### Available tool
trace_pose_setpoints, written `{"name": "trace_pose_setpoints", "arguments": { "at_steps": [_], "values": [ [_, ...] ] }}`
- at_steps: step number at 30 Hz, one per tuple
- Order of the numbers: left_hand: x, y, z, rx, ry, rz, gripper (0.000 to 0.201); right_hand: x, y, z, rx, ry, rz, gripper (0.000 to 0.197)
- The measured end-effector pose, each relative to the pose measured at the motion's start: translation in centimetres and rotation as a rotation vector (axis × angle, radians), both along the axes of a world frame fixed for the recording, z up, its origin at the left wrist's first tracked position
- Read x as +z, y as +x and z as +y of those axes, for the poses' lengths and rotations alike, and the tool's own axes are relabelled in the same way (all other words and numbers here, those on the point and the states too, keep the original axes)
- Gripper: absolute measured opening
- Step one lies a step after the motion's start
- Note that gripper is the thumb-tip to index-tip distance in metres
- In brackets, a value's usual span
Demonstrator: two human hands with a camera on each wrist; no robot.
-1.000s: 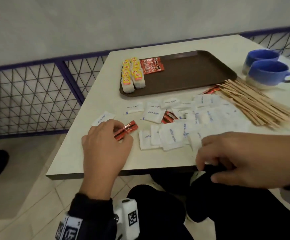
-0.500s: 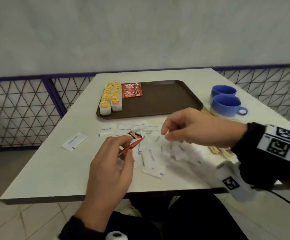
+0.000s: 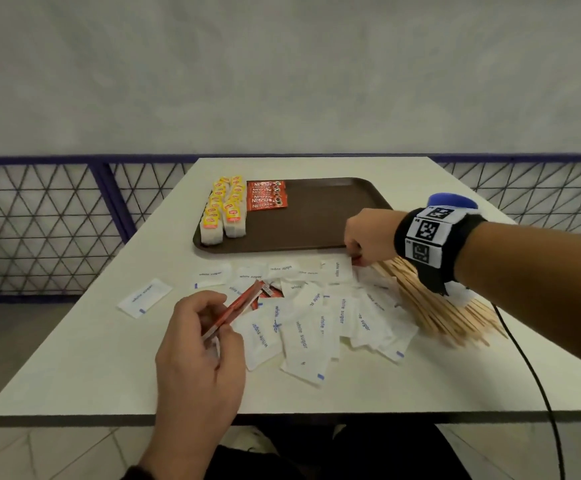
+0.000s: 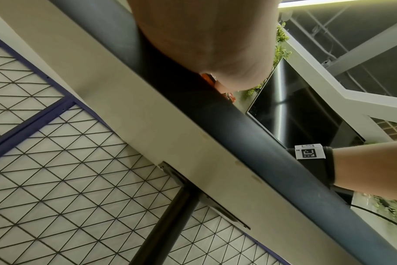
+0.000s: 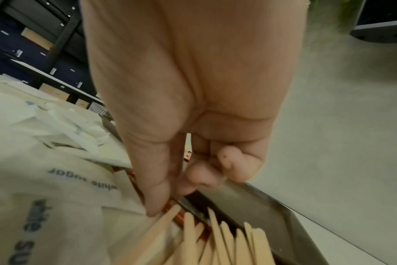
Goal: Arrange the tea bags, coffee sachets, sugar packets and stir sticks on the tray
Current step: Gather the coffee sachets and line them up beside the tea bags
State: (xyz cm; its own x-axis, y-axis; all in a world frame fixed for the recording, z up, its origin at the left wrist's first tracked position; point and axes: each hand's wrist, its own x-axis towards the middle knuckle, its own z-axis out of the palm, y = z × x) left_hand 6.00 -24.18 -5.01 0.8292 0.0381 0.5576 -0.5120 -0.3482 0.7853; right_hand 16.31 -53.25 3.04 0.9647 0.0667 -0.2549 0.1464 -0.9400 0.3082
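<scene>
Lower centre, the left hand (image 3: 199,344) pinches a red coffee sachet (image 3: 238,307); the right hand (image 3: 372,233) pinches another red sachet (image 5: 170,206) beside the wooden stir sticks (image 3: 434,299).

White table (image 3: 74,368); blue cup (image 3: 451,201); purple mesh railing (image 3: 39,220).

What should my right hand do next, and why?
Probably lift out the red sachet that the right hand is pinching beside the stir sticks, then lay it by the coffee row on the tray.
</scene>
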Motion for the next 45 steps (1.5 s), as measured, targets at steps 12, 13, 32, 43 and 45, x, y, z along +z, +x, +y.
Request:
{"name": "trace_pose_setpoints", "arguments": {
  "at_steps": [12,13,32,43,45],
  "values": [
    [0.6,0.2,0.7,-0.136,-0.146,0.167,0.048,3.3,-2.7,1.4,-0.073,0.504,-0.287,0.016],
    [0.7,0.1,0.7,-0.156,-0.152,0.19,0.049,4.0,-3.5,2.2,-0.088,0.611,-0.273,0.016],
    [-0.1,1.0,1.5,-0.23,-0.156,-0.006,0.022,4.4,-9.8,12.8,-0.237,1.261,0.237,0.013],
    [0.8,0.5,2.0,-0.423,-0.363,0.254,0.055,2.5,-9.9,12.3,-0.001,0.937,0.186,0.014],
    [1.0,0.8,1.9,-0.402,-0.372,0.315,0.06,2.2,-10.1,12.4,0.076,0.832,0.166,0.016]
  ]
}}
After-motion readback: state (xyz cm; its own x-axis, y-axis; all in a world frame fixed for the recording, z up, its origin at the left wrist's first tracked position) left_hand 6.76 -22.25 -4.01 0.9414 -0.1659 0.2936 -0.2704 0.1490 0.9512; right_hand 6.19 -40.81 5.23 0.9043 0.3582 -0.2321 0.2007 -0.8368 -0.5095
